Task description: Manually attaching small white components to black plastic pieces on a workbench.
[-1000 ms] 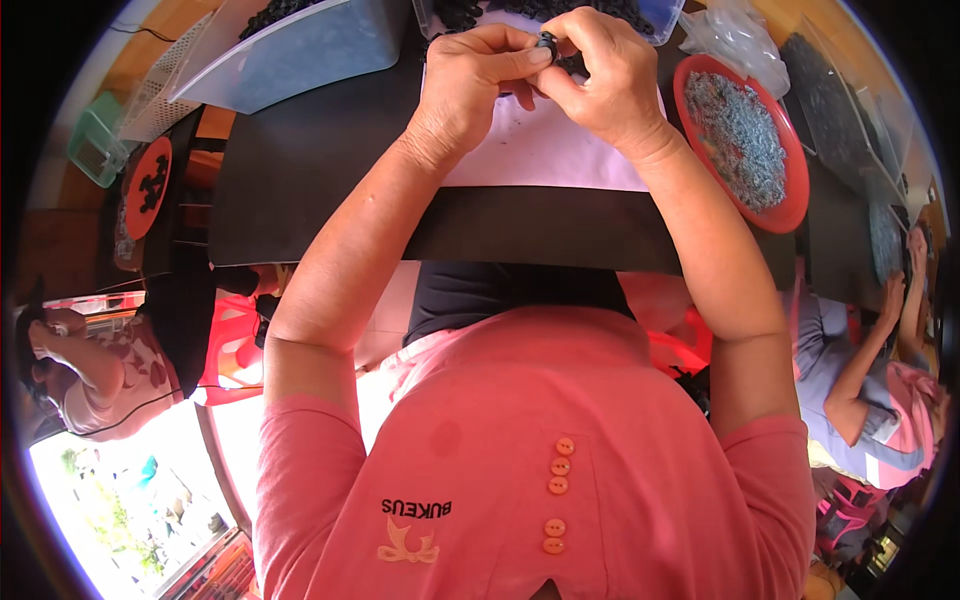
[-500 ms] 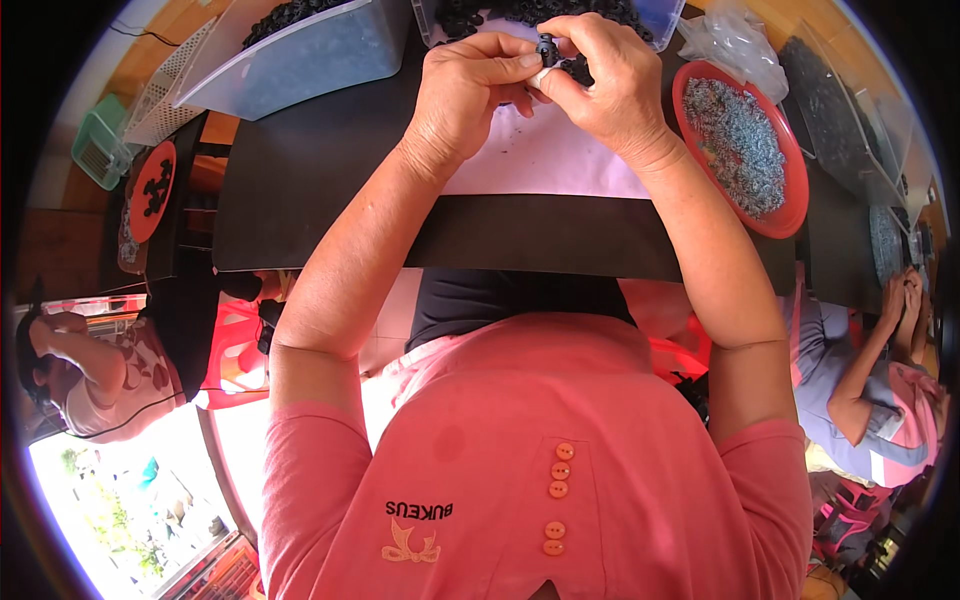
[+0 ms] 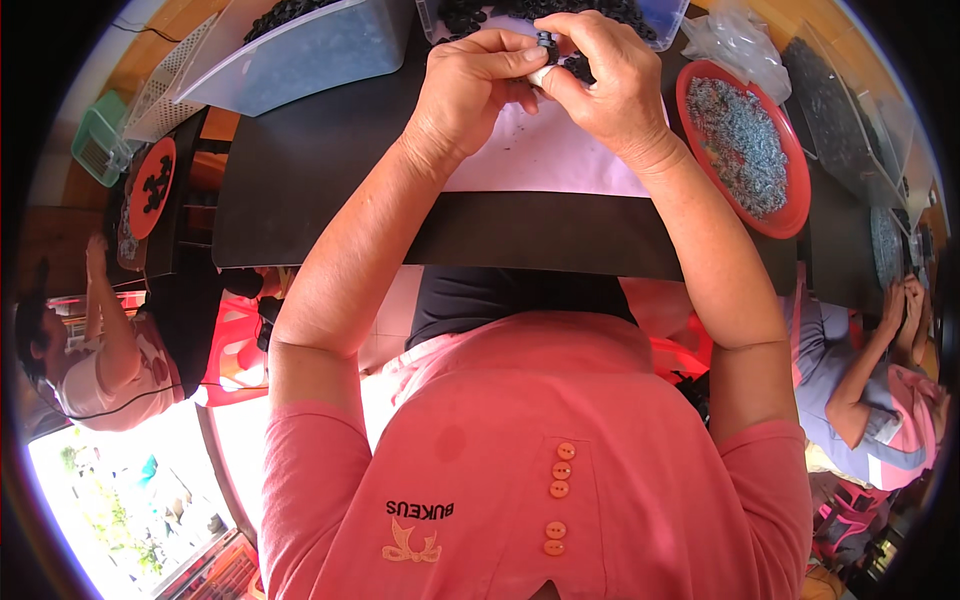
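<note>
Between the fingertips of both my hands, at the top middle, is a small black ribbed part [image 3: 547,42]. My left hand [image 3: 470,85] pinches it from the left, thumb along its side. From the right, my right hand [image 3: 610,85] grips it with thumb and forefinger, and a white wrap covers part of a finger there. What kind of part it is stays too small to tell. Beneath my hands lies a pale pink sheet [image 3: 560,165]. Just beyond them stands a clear bin [image 3: 665,25] holding many black parts.
A red bowl [image 3: 795,200] of small silvery-blue pieces stands right of my right hand. Another translucent bin [image 3: 330,65] is at the far left of the dark table [image 3: 300,200]. A clear plastic bag [image 3: 735,45] lies behind the bowl. Other people sit on both sides.
My hands stay almost in place, still holding the small black part. At the left, another person has brought a raised arm down toward the table beside the orange-red plate.
</note>
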`<state>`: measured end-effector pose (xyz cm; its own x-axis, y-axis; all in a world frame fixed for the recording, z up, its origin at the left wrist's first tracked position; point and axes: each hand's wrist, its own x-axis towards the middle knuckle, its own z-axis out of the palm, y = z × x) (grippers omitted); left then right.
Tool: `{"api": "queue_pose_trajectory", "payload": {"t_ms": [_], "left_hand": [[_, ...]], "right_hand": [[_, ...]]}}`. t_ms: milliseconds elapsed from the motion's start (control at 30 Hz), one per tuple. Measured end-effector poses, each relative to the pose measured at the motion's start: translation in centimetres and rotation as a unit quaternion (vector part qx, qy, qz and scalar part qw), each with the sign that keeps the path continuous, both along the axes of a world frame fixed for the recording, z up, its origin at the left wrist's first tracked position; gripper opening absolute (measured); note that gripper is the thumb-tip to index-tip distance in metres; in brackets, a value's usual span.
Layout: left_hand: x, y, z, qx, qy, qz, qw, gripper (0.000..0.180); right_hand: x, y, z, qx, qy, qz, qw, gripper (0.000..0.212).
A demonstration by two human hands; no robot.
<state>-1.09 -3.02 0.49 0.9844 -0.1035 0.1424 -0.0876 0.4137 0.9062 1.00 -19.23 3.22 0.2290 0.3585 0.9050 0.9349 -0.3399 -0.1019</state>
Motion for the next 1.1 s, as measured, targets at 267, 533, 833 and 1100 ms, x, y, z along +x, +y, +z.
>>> {"api": "queue_pose_trajectory", "payload": {"t_ms": [267, 533, 833, 1100], "left_hand": [[0.1, -0.6, -0.5, 0.078, -0.021, 0.075, 0.994, 0.016], [-0.5, -0.7, 0.3, 0.013, -0.019, 0.089, 0.996, 0.009], [-0.7, -1.3, 0.1, 0.126, -0.043, 0.142, 0.981, 0.013], [-0.4, -0.8, 0.0, 0.079, -0.051, 0.113, 0.989, 0.012]], "right_hand": [[0.7, 1.1, -0.6, 0.008, -0.048, -0.003, 0.999, 0.021], [-0.5, 0.9, 0.1, 0.015, -0.015, -0.002, 1.000, 0.026], [3.8, 2.5, -3.3, 0.181, -0.143, 0.154, 0.961, 0.029], [-0.2, 0.8, -0.1, 0.013, -0.028, -0.008, 0.999, 0.027]]}}
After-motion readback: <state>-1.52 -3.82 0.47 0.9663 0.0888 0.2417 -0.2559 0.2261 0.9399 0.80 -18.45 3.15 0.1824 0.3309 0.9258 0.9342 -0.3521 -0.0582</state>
